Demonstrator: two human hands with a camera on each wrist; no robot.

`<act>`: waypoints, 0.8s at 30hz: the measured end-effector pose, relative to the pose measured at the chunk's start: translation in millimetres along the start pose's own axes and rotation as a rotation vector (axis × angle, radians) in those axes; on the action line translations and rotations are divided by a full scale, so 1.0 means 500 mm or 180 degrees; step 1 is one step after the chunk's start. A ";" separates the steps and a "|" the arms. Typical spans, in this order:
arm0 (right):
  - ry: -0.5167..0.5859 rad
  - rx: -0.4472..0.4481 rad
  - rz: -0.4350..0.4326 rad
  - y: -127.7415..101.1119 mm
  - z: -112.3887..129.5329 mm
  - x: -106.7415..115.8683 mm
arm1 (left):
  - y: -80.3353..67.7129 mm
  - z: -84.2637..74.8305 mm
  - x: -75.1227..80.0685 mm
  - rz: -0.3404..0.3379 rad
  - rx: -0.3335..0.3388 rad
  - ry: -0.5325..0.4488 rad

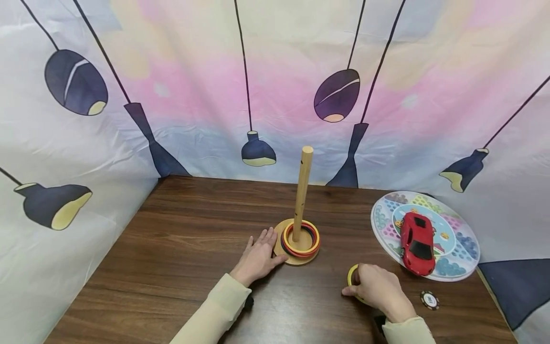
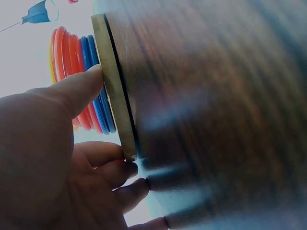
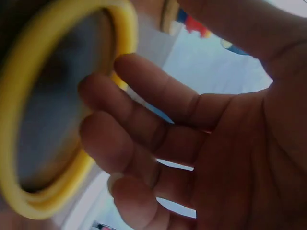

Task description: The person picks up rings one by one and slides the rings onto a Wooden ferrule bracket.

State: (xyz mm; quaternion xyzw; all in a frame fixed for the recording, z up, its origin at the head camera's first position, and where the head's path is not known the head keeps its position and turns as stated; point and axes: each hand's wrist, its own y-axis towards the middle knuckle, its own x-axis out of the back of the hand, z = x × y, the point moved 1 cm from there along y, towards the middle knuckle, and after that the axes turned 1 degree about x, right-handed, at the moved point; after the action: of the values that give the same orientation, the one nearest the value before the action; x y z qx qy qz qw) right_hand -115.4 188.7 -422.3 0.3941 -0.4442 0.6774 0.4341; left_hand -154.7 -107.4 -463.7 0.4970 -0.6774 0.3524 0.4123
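Centrally, the left hand point(image 1: 258, 258) rests flat against the wooden peg base point(image 1: 296, 260), while the right hand point(image 1: 378, 286) curls around a yellow ring point(image 3: 57, 120), seen fully only at the wrist.

No legible text anywhere; the chip point(image 1: 430, 300) carries a mark too small to read.

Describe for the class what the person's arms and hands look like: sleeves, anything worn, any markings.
Both arms wear long, pale cream sleeves that end at the wrist. A small dark object shows under each cuff. The left hand and right hand are bare, with no gloves or rings visible. No markings show on the sleeves.
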 end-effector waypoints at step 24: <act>0.0162 0.0157 -0.0124 0.000 -0.006 -0.032 | -0.002 0.001 0.001 0.0016 0.0015 -0.0009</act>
State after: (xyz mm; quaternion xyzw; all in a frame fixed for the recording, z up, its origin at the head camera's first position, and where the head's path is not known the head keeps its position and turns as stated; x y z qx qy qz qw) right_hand -111.0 187.6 -437.6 0.3958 -0.4084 0.6894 0.4486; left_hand -153.9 -108.3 -463.4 0.4968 -0.6784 0.3544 0.4092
